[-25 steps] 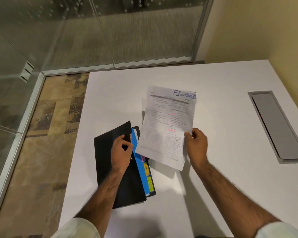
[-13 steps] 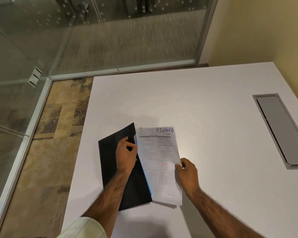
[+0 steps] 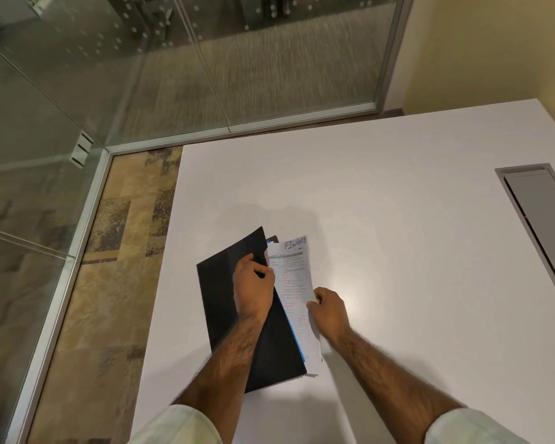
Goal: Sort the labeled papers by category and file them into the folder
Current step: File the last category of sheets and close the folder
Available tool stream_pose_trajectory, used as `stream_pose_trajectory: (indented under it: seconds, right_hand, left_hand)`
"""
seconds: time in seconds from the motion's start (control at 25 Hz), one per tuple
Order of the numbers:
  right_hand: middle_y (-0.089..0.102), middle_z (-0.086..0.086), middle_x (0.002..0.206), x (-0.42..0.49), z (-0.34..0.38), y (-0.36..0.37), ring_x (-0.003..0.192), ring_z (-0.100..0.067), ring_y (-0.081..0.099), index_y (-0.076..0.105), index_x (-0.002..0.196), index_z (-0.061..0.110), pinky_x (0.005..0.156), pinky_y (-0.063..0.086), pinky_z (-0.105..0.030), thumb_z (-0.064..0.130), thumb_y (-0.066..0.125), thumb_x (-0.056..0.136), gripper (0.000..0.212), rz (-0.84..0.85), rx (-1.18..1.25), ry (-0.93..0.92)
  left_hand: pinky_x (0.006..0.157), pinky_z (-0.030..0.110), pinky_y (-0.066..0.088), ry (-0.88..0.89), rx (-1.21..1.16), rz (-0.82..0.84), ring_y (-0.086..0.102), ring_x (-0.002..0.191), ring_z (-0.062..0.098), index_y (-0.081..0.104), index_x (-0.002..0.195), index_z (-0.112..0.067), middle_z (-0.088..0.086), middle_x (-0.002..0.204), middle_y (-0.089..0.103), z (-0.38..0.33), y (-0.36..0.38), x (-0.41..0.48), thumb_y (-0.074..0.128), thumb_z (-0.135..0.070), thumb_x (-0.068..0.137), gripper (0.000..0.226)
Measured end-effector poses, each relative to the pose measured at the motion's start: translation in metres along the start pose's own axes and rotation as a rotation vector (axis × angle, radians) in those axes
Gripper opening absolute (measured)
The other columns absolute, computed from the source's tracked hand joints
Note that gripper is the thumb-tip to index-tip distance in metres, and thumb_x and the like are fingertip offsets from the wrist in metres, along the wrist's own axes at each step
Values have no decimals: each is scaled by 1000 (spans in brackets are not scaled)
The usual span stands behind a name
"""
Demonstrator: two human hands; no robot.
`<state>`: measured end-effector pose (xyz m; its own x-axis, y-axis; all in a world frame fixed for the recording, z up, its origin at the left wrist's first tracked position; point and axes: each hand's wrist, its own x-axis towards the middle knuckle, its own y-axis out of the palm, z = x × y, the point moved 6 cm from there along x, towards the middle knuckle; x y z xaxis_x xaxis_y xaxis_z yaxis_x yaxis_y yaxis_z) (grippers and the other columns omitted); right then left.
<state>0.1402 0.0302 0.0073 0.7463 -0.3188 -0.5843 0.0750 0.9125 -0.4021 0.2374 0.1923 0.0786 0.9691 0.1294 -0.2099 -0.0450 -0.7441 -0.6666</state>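
Observation:
A black folder (image 3: 225, 302) lies on the white table (image 3: 398, 251), its cover lifted at the right edge. My left hand (image 3: 253, 290) grips that cover edge. A printed sheet labelled FINANCE (image 3: 293, 274) in blue ink sits partly under the cover, on a blue divider (image 3: 297, 339) inside the folder. My right hand (image 3: 329, 310) pinches the sheet's right edge. Only the sheet's right strip shows; the rest lies beneath the cover and my left hand.
A grey cable hatch (image 3: 539, 219) is set into the table at the far right. Glass walls (image 3: 109, 91) stand behind and to the left of the table, with patterned carpet (image 3: 109, 267) along the table's left edge.
The FINANCE sheet came down from mid-air onto the open folder and slid left under the cover. My right hand followed it left; my left hand kept hold of the cover.

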Motion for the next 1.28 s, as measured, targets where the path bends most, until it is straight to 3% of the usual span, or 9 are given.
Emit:
stream_pose_trajectory:
  seconds: [0.12, 0.24, 0.36, 0.48, 0.6, 0.8, 0.96, 1.12, 1.28]
  right_hand:
    - [69, 0, 96, -1, 5, -3, 84, -16, 67, 65, 96, 10, 61, 48, -19, 17, 56, 97, 12, 5, -74, -52]
    - [63, 8, 82, -4, 11, -32, 71, -7, 58, 63, 88, 14, 54, 36, -13, 8, 52, 93, 13, -55, -159, -101]
    - [58, 12, 74, 3, 19, -56, 65, 1, 52, 60, 81, 19, 52, 34, -15, 4, 53, 90, 19, -70, -194, -116]
    - [65, 5, 82, 13, 23, -46, 72, -13, 62, 66, 85, 15, 55, 43, -22, 6, 53, 88, 16, 10, -191, -96]
    - [67, 1, 92, 18, 29, -18, 84, -17, 66, 68, 91, 11, 60, 49, -23, 9, 56, 90, 12, 94, -215, -120]
    - [57, 6, 83, 21, 35, 17, 73, -12, 58, 59, 81, 20, 55, 40, -15, 15, 61, 95, 15, 147, -141, -111]
    - [69, -4, 113, 19, 26, 31, 90, -15, 60, 69, 116, 11, 74, 49, -24, 16, 55, 99, 22, 190, -171, -102]
    - [67, -9, 125, 22, 26, 43, 103, -18, 62, 68, 118, 8, 86, 52, -31, 21, 52, 103, 25, 226, -208, -101]
    - [66, -5, 130, 15, 25, 45, 105, -15, 60, 57, 134, 16, 95, 52, -35, 30, 43, 108, 33, 264, -102, -88]
  left_hand:
    - [81, 24, 57, -31, 7, 8, 61, 117, 16, 62, 77, -18, -2, 152, 48, -1, 0, 5, 72, -19, 91, 17]
    - [60, 7, 41, -20, 16, 16, 56, 103, 5, 65, 83, -13, -4, 152, 47, -1, -1, 5, 71, -19, 92, 13]
    - [74, 24, 59, 13, 5, 15, 62, 108, 10, 62, 77, -20, -5, 151, 47, 0, 1, 6, 73, -21, 90, 17]
    - [82, 40, 63, 16, 33, 21, 67, 108, 18, 56, 72, -29, -6, 148, 50, 1, 5, 5, 74, -25, 89, 25]
    - [74, 37, 65, 6, 83, 20, 69, 104, 19, 59, 76, -26, -6, 147, 50, -3, 6, 3, 74, -27, 89, 20]
    - [75, 35, 65, -12, 147, 23, 69, 108, 24, 56, 82, -24, -1, 147, 52, -10, 5, 0, 73, -26, 90, 19]
    - [80, 23, 55, -49, 152, 6, 69, 108, 23, 65, 106, -16, 3, 139, 59, -13, 5, -2, 72, -26, 92, 19]
    - [65, 9, 42, -69, 149, 9, 69, 107, 21, 62, 118, -14, 3, 134, 63, -15, 6, -5, 72, -26, 92, 31]
    - [75, 21, 55, -70, 151, -8, 69, 106, 19, 62, 121, -14, 2, 132, 64, -17, 5, -2, 71, -27, 92, 33]
